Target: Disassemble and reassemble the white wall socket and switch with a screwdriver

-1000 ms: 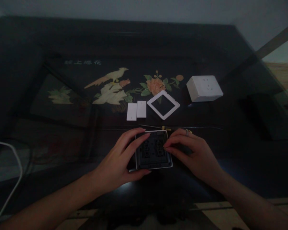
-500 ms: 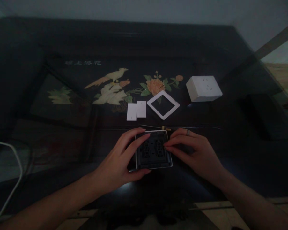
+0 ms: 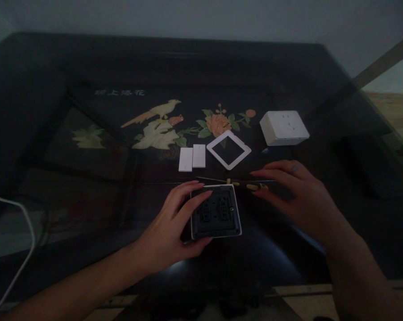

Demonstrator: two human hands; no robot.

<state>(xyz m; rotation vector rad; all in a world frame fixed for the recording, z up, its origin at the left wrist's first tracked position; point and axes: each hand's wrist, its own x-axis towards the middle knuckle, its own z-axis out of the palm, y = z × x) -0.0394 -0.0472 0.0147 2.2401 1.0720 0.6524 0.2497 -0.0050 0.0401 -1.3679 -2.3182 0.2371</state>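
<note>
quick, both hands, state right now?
Left hand: closed on the left side of the switch unit.
Right hand: open around the screwdriver handle; contact can't be told.

At the right hand [image 3: 297,196], the dark table [image 3: 87,58] bore a screwdriver [image 3: 252,186] and, farther away, white plates [image 3: 185,159], frame [image 3: 247,150] and box [image 3: 284,127].

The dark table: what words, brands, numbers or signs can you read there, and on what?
"上 添 花" on the dark tabletop; the character before them is blurred.
Left white plate and right white plate: tiny marks, too small to read.
Held black-faced unit: no readable text.
White box: no readable text.
</note>
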